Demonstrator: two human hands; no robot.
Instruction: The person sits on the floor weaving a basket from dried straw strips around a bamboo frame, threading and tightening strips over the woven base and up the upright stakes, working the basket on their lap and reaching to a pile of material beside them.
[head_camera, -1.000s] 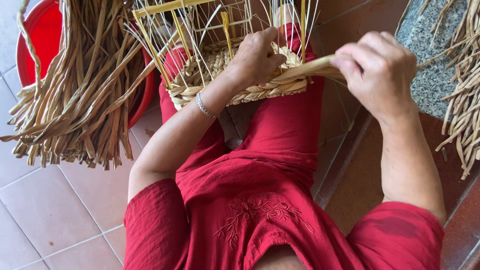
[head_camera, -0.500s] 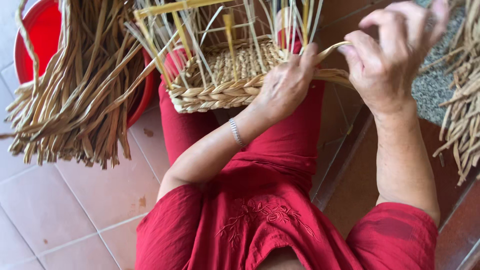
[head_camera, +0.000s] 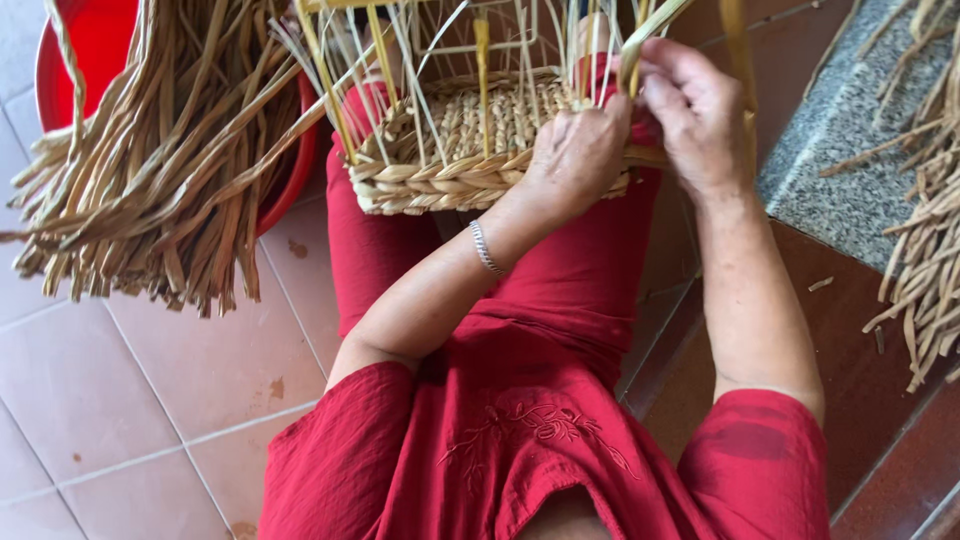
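1. One large bundle of dried straw strands (head_camera: 170, 170) is draped over a red basin (head_camera: 85, 50) at the upper left; its cut ends hang down toward the tiled floor (head_camera: 120, 400).
2. A half-woven basket (head_camera: 450, 150) is held on the lap of the person in red clothing (head_camera: 500, 440), just right of the bundle. Its long axis runs left to right across the view, its braided rim faces the camera, and its thin upright stakes point away, toward the top of the frame.
3. A grey stone ledge (head_camera: 840, 170) is seen at the right, with a second heap of straw (head_camera: 925, 200) lying along its edge, well apart from the basket.
4. The right hand (head_camera: 700, 115) is closed around a flat straw strand (head_camera: 645, 40) beside the basket's right end; the strand rises toward the top edge.
5. The left hand (head_camera: 580, 150) is pressed over the rim at the basket's right end, fingers curled on the weave, so that part of the rim is hidden.
6. A thin silver bracelet (head_camera: 485, 248) is worn on the left wrist.
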